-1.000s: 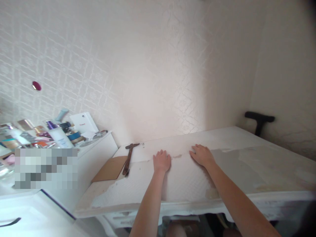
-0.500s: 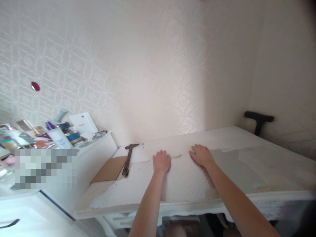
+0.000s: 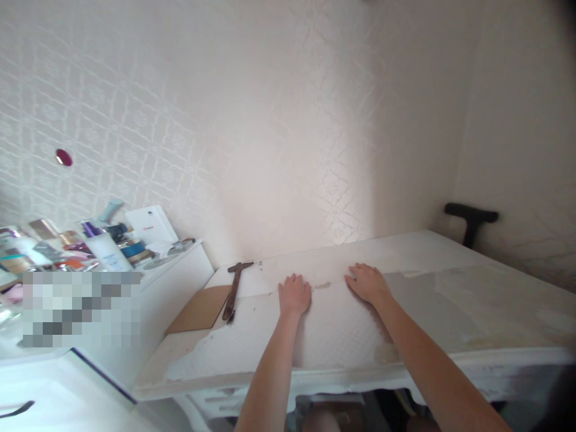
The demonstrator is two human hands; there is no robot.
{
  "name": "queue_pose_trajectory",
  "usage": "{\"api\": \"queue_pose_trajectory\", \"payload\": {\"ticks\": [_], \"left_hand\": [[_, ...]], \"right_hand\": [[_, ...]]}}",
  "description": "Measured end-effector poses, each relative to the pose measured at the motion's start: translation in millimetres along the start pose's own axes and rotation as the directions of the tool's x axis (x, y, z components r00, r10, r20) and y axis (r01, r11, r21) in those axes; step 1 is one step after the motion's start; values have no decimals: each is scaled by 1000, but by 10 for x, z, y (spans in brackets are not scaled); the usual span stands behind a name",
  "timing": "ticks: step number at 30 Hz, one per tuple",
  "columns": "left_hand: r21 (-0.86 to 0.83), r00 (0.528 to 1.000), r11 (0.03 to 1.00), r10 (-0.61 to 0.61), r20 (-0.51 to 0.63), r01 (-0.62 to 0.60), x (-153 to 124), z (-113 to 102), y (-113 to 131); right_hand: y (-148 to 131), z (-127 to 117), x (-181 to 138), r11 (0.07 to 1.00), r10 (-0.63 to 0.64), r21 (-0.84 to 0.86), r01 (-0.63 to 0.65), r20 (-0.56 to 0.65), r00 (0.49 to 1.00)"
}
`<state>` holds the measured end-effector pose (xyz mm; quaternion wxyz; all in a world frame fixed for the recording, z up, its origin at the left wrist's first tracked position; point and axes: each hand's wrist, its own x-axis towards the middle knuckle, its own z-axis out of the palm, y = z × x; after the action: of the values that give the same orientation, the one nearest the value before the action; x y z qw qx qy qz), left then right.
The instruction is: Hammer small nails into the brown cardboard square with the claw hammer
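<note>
My left hand (image 3: 294, 294) and my right hand (image 3: 368, 282) both lie flat, fingers stretched out, on a sheet of white textured paper (image 3: 315, 336) that covers part of a worn white table (image 3: 495, 306). Neither hand holds anything. The fingertips rest near the paper's far edge, about a hand's width apart. A rusty hammer (image 3: 234, 288) lies to the left of my left hand, its head toward the wall. A brown cardboard piece (image 3: 200, 308) lies beside the hammer at the table's left end.
A white cabinet (image 3: 171, 282) on the left carries several cosmetic bottles and tubes (image 3: 108, 240). A patterned wall rises right behind the table. A black chair armrest (image 3: 471, 215) shows at the far right. The paper's near left edge is torn.
</note>
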<state>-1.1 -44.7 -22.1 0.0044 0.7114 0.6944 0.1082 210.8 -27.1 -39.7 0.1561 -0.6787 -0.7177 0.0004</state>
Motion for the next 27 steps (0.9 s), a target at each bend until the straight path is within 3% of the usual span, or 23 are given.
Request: {"api": "queue_pose_trajectory", "payload": {"ticks": [27], "left_hand": [[12, 1000, 1000, -2, 3, 2, -6, 0, 2]], "right_hand": [[-1, 0, 1, 1000, 1, 2, -1, -5, 1000]]}}
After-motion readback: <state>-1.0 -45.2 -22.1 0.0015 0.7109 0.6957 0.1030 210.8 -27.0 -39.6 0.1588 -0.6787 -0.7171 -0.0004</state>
